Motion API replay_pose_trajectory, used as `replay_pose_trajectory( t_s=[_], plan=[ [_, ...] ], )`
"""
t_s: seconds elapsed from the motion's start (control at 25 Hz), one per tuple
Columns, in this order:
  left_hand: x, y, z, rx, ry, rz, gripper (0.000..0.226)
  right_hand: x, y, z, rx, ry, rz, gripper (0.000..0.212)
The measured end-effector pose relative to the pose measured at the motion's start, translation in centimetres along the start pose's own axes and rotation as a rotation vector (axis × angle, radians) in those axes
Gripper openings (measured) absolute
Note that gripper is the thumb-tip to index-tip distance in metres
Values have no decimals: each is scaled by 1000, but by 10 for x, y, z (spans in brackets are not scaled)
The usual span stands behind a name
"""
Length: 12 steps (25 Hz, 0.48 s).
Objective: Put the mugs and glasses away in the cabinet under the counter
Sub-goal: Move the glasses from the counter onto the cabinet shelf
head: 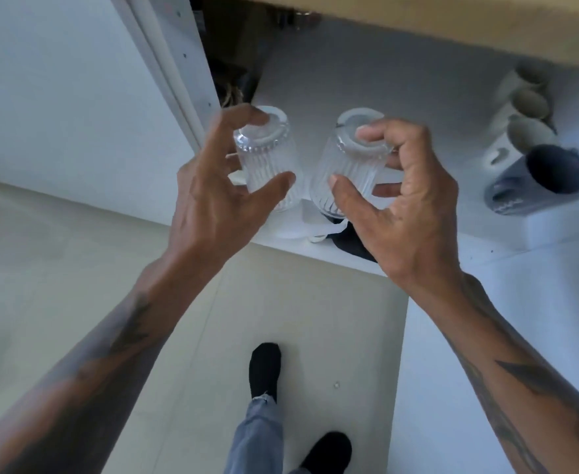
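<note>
I look down into the open cabinet under the wooden counter. My left hand (219, 196) grips a clear ribbed glass (269, 159), held upside down above the front of the white cabinet shelf (349, 83). My right hand (397, 206) grips a second ribbed glass (347, 165), also upside down, right beside the first. On the shelf's right side stand a row of pale mugs (529, 107) and a grey mug (537, 179) in front of them.
The wooden counter edge (452, 25) overhangs the top. The open white cabinet door (59, 97) stands at the left, another door (507, 336) at the right. Dark items sit in the cabinet's back left corner (233, 77). My feet (264, 371) are on the pale floor below.
</note>
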<state>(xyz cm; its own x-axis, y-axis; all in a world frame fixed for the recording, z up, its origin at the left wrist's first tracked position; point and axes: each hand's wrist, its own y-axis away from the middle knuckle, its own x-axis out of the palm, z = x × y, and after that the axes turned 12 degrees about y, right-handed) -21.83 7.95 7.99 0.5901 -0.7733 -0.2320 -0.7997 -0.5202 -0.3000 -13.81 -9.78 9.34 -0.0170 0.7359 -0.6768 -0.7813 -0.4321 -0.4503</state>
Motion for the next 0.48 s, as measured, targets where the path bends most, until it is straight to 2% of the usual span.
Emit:
replay_pose_trajectory(
  t_s=[0.24, 0.48],
  plan=[
    [55, -92, 97, 143, -119, 70, 57, 81, -53, -91, 115, 64, -85, 41],
    [90, -162, 131, 240, -226, 75, 56, 128, -120, -138, 232, 80, -78, 45]
  ],
)
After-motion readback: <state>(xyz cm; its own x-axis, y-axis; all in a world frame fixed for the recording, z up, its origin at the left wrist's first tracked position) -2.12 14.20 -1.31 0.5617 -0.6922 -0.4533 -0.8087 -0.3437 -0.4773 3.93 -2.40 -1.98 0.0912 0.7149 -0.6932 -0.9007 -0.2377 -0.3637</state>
